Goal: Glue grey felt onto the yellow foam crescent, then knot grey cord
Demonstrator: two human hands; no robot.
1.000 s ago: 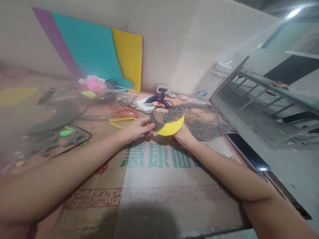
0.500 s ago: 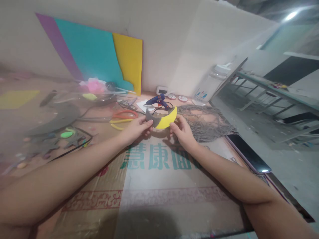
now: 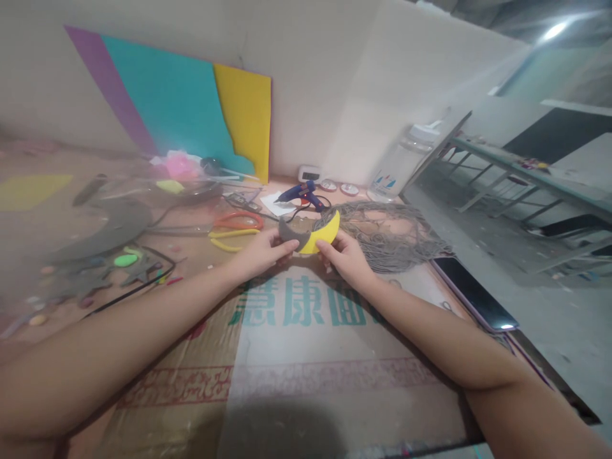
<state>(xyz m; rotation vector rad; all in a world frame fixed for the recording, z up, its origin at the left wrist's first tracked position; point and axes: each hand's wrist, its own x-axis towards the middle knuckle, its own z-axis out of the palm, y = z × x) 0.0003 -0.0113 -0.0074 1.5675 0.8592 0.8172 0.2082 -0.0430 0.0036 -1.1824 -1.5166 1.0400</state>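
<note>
A crescent-shaped cutout point(image 3: 326, 237), grey on its left half and bright yellow on its right, is held up above the table between both hands. My left hand point(image 3: 270, 250) pinches the grey half, thumb on the front face near the middle. On the yellow half, my right hand point(image 3: 345, 254) presses its thumb to the front, with fingers behind. Just beyond the cutout lies a blue glue gun point(image 3: 302, 191) on a white piece of paper point(image 3: 275, 203). Scissors with red and yellow handles point(image 3: 236, 221) rest left of my left hand, and a bundle of grey cord point(image 3: 401, 236) lies right of my right hand.
A purple, teal and yellow board point(image 3: 167, 95) leans on the wall. A clear bottle point(image 3: 387, 172) stands at the back right. A phone point(image 3: 475, 293) lies by the table's right edge. Small coloured pieces point(image 3: 125, 260) are scattered at left. Printed sheeting point(image 3: 306, 382) covers the front.
Both thumbs have slid inward along the crescent, closer to its middle. The cutout has dropped slightly, and the whole view has shifted a little.
</note>
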